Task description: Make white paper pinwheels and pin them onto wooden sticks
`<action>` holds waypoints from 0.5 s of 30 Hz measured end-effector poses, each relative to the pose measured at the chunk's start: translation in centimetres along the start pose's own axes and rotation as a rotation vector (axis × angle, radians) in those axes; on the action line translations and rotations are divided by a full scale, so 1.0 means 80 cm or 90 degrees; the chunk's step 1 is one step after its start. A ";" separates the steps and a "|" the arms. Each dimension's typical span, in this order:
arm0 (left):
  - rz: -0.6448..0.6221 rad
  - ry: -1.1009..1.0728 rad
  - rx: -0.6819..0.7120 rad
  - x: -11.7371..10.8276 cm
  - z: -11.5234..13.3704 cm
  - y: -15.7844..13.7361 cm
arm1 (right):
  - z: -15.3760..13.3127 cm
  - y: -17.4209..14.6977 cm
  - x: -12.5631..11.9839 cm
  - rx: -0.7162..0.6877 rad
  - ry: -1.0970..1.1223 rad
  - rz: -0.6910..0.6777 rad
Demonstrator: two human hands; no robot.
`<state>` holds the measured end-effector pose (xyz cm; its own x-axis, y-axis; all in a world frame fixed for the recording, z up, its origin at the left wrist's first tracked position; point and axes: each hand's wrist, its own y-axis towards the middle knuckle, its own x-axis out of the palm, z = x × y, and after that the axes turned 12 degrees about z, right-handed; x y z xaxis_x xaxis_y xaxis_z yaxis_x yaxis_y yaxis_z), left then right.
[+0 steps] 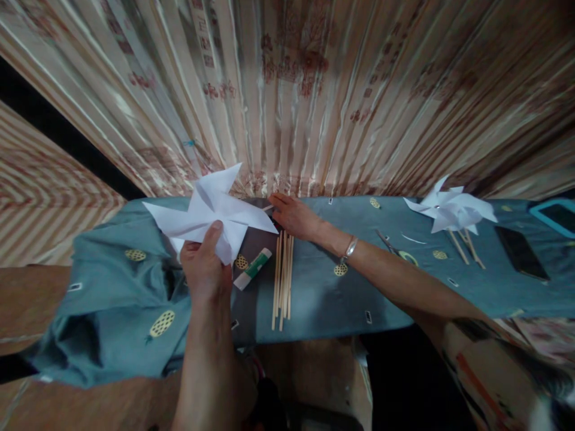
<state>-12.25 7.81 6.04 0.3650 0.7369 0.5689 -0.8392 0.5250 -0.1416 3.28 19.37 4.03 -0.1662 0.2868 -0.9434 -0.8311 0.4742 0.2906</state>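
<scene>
A white paper pinwheel with pointed blades is gripped in my left hand, thumb pressed on its front and fingers behind it. My right hand reaches to the back edge of the cloth, just beyond the far ends of several thin wooden sticks. Its fingers are bent together over a small dark item, too hidden to name. Between the sticks and my left hand lies a green and white glue stick.
Grey-green cloth with pineapple prints covers the narrow table. To the right are scissors, finished white pinwheels on sticks, a dark phone and a blue-framed device. A pleated curtain hangs right behind the table.
</scene>
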 end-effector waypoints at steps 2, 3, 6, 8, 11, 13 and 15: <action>-0.007 -0.001 0.008 0.000 -0.003 0.000 | -0.001 0.007 -0.002 -0.035 -0.034 -0.024; -0.007 0.002 0.009 -0.001 -0.004 0.000 | -0.002 0.011 -0.002 -0.049 -0.044 -0.035; -0.008 0.015 0.007 -0.001 -0.004 -0.001 | -0.003 0.020 0.000 -0.074 -0.055 -0.054; -0.014 0.021 0.010 -0.001 -0.003 -0.002 | -0.001 0.023 0.004 -0.085 -0.057 -0.050; -0.024 0.029 0.020 -0.001 -0.003 -0.003 | 0.004 0.024 0.009 -0.094 -0.048 -0.036; -0.028 0.031 0.021 0.000 -0.003 -0.004 | 0.007 0.023 0.012 -0.088 -0.031 -0.042; -0.030 0.028 0.018 0.000 -0.004 -0.004 | 0.010 0.023 0.017 -0.069 -0.002 -0.050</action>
<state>-11.84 7.76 5.86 0.4206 0.7299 0.5388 -0.8315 0.5476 -0.0928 1.93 21.32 3.40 -0.0977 0.2549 -0.9620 -0.8936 0.4030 0.1976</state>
